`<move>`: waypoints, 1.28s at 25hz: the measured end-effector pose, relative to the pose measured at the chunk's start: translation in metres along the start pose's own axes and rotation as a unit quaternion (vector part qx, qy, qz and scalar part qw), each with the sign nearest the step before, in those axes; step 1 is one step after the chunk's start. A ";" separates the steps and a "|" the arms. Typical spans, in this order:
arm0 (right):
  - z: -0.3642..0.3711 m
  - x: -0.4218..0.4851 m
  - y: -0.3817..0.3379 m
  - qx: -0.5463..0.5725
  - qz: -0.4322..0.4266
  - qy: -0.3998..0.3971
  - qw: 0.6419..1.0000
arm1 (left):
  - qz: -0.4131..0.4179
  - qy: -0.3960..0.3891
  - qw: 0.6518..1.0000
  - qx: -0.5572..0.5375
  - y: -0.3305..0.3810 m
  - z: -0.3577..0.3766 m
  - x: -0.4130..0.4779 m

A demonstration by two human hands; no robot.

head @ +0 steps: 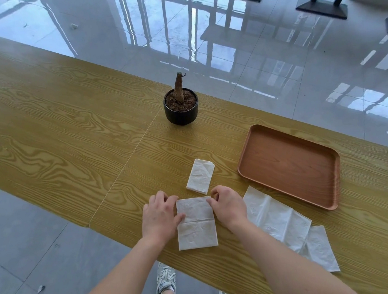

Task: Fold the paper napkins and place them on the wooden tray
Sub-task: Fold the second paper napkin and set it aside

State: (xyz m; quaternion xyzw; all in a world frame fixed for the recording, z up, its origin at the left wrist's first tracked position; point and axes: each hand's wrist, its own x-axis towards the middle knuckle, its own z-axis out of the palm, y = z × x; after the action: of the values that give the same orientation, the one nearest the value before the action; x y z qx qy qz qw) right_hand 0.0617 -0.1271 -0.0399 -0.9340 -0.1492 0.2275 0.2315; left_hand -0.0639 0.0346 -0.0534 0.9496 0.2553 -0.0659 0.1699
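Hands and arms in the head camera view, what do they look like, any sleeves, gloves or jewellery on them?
Both forearms are bare from the bottom of the frame up to the wrists: no sleeves show. The left hand and the right hand wear no gloves, and no watch, bracelet or ring is visible. Nothing is strapped or marked on either arm. Below the table edge, light-coloured laced sneakers show on the feet.

On a wooden table [67, 125], the left hand [160, 214] and right hand [228, 204] press the far corners of a white napkin [196, 224]. A folded napkin [200, 176] lies just beyond, near an empty wooden tray [289, 166]. Unfolded napkins [288, 225] lie at right; a black plant pot [181, 109] stands farther back.
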 end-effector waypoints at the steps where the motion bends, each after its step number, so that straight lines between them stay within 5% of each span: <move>1: 0.001 0.002 -0.002 0.001 0.002 -0.003 1.000 | 0.001 0.000 1.000 -0.003 -0.001 0.001 -0.001; 21: 0.000 0.003 0.003 0.069 -0.021 -0.019 0.997 | -0.014 0.002 0.998 -0.067 0.000 0.000 0.004; 32: -0.016 -0.027 0.015 0.189 -0.092 -0.005 0.978 | -0.044 0.025 0.978 -0.200 0.005 -0.015 0.004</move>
State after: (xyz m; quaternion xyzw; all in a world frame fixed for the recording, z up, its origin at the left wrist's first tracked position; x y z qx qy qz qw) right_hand 0.0492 -0.1567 -0.0249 -0.8546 -0.1904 0.2340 0.4227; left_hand -0.0567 0.0375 -0.0390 0.8853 0.3094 0.0032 0.3471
